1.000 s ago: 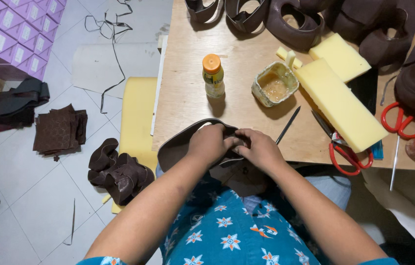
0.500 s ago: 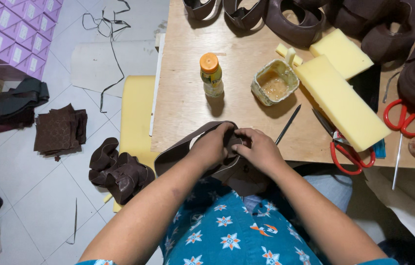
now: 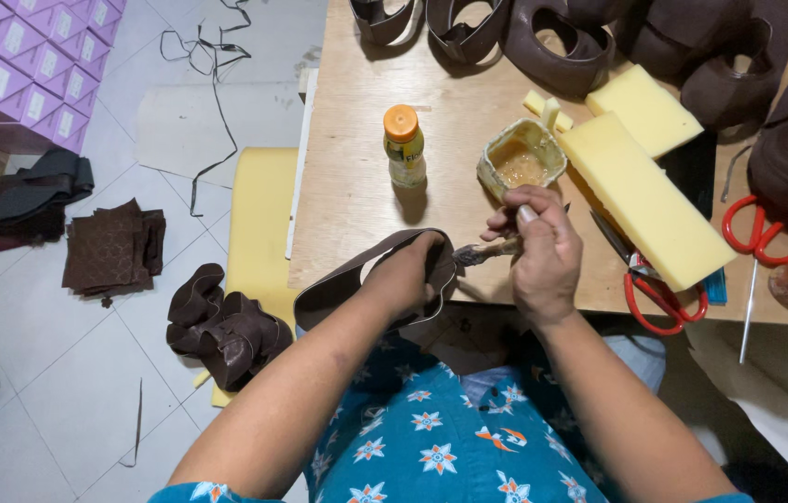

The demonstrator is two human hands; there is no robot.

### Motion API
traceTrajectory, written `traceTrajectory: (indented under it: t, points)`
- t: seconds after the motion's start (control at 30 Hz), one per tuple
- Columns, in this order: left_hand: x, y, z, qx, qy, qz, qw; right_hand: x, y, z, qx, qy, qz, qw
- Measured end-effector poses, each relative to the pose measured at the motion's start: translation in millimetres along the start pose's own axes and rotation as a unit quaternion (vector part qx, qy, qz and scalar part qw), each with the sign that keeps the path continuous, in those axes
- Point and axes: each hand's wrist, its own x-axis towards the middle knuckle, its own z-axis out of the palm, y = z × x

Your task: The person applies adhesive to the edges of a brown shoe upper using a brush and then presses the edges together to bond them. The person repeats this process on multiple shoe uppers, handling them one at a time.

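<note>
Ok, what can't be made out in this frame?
- Head view: the left hand covers part of the brown leather piece it grips.
- The right hand hides most of the brush handle.
- Whether the bristles carry glue is too small to tell.
- The brown pieces at the top are cut by the edge.

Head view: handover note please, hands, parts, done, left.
Left hand: holds a brown leather strap piece at the table edge, curved open.
Right hand: grips a small brush, bristles at the strap beside the left fingers.
Glue pot stands just beyond the right hand; orange-capped bottle is left of it. Yellow foam blocks and red scissors lie to the right.
Done: brush is on the strap; how much is coated cannot be seen. Brown pieces lie on the floor.
Left: likely finish coating this piece; more leather loops wait at the table's far side.
</note>
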Motion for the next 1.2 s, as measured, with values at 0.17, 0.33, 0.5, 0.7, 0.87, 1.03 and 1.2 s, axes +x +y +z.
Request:
traceTrajectory:
  t: [0.17,0.33,0.5,0.7,0.87,1.03,1.2]
  points:
    - [-2,-2,3,0.002,0.021,0.013,1.000,-2,32,13,-0.073,-0.073,-0.025,0.994]
    - [-3,-7,8,0.002,0.032,0.010,0.999,-9,30,8,-0.318,-0.166,-0.021,0.933]
    - [0,-8,10,-0.009,0.041,0.035,0.999,27,-10,-26,-0.237,-0.047,0.065,0.968]
    - [-1,1,12,0.023,0.050,0.046,0.997,102,-23,-54,-0.446,-0.039,0.086,0.890]
    - [6,5,11,0.059,0.098,0.100,0.988,119,-1,-53,-0.561,-0.082,0.103,0.817]
    - [10,-3,9,0.044,0.107,0.096,0.989,114,-7,-61,-0.430,-0.070,0.019,0.900]
    - [14,-10,9,0.042,0.120,0.112,0.986,87,-36,-64,-0.492,-0.038,-0.165,0.854]
